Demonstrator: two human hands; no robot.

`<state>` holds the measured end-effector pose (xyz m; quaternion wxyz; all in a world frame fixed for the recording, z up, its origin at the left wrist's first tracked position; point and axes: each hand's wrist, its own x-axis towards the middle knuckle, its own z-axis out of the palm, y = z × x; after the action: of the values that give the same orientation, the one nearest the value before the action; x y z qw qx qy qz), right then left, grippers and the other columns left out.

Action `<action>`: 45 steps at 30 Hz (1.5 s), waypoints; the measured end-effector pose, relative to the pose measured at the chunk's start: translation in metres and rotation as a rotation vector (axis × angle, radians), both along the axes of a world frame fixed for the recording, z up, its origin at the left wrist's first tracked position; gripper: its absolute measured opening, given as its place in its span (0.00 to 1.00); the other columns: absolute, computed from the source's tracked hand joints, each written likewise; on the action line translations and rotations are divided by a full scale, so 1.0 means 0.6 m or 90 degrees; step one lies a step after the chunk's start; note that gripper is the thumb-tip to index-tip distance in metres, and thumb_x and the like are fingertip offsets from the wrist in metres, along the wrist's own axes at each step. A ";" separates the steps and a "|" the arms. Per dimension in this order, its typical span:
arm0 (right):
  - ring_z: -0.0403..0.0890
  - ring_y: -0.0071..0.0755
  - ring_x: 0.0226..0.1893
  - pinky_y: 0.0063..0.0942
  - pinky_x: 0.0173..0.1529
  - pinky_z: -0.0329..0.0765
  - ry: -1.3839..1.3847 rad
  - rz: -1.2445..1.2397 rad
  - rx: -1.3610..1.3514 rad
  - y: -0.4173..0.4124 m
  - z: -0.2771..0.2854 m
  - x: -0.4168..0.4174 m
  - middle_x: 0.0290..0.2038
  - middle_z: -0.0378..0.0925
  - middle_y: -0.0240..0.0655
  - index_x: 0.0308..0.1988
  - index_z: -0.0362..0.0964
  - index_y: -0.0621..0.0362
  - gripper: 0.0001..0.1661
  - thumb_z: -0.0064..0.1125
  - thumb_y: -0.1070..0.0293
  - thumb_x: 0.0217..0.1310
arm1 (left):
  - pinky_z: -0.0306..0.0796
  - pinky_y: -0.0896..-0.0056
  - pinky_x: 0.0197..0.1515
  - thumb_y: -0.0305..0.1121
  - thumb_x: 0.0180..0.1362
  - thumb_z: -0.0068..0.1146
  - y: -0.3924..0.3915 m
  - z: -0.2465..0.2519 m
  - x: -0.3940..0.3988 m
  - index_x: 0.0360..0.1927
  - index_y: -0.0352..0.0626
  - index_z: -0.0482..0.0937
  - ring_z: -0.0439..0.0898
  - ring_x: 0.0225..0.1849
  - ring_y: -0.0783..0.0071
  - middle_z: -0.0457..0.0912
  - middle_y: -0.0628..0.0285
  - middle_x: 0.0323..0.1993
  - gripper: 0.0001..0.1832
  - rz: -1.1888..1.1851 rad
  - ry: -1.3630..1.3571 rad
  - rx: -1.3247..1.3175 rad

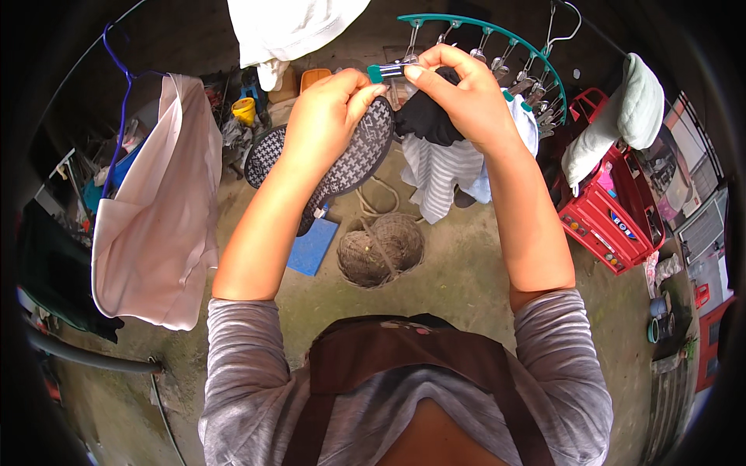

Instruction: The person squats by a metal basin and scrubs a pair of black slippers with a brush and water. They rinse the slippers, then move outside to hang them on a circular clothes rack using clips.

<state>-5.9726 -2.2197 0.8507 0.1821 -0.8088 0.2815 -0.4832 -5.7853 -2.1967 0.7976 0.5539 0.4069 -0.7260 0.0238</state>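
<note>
My left hand (335,110) pinches the edge of a black-and-white patterned cloth item with dark trim (361,148), its dark strap hanging below. My right hand (460,87) grips a metal clothes peg with a teal tip (389,71), just above my left fingertips. The peg's tip is beside the patterned item, not on it. A teal round hanging dryer (510,39) with several metal pegs curves behind my right hand. From it hang a black cloth (428,119), a grey-and-white striped cloth (446,169) and a light blue cloth (524,125), partly hidden by my right hand and forearm.
A pink cloth (163,221) hangs at left beside a purple hanger (121,116); a white cloth (291,29) hangs ahead. At right are a pale green cloth (641,105) and a red vehicle body (606,215). Below stand a wicker basket (382,250) and a blue board (312,247).
</note>
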 end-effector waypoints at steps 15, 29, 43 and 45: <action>0.66 0.15 0.27 0.21 0.32 0.64 0.168 0.103 0.040 -0.028 0.055 0.006 0.21 0.68 0.24 0.23 0.70 0.60 0.14 0.60 0.63 0.55 | 0.71 0.61 0.31 0.39 0.55 0.59 -0.012 0.039 0.030 0.29 0.38 0.80 0.78 0.25 0.55 0.79 0.54 0.21 0.12 0.163 0.008 -0.137; 0.62 0.12 0.26 0.20 0.30 0.61 0.305 0.037 0.047 -0.058 0.026 0.001 0.21 0.64 0.21 0.24 0.67 0.60 0.14 0.58 0.65 0.58 | 0.69 0.63 0.29 0.33 0.55 0.58 -0.038 0.014 0.010 0.27 0.37 0.78 0.76 0.24 0.57 0.77 0.54 0.21 0.09 0.195 -0.002 -0.177; 0.70 0.23 0.22 0.26 0.28 0.67 0.130 -0.189 0.056 0.050 -0.010 -0.084 0.26 0.75 0.35 0.37 0.70 0.61 0.13 0.60 0.65 0.52 | 0.68 0.74 0.36 0.36 0.61 0.53 -0.079 0.004 0.025 0.34 0.33 0.77 0.73 0.27 0.72 0.77 0.58 0.24 0.13 0.113 0.162 -0.153; 0.69 0.19 0.24 0.22 0.31 0.67 0.095 -0.207 0.068 0.050 -0.020 -0.088 0.27 0.74 0.31 0.43 0.71 0.59 0.16 0.58 0.68 0.54 | 0.67 0.73 0.38 0.37 0.62 0.52 -0.088 -0.004 0.023 0.34 0.33 0.76 0.72 0.29 0.72 0.76 0.58 0.25 0.14 0.063 0.194 -0.098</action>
<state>-6.0256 -2.1899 0.8385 0.1229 -0.7751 0.4469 -0.4295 -5.7716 -2.2495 0.7953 0.6851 0.3973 -0.6090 0.0445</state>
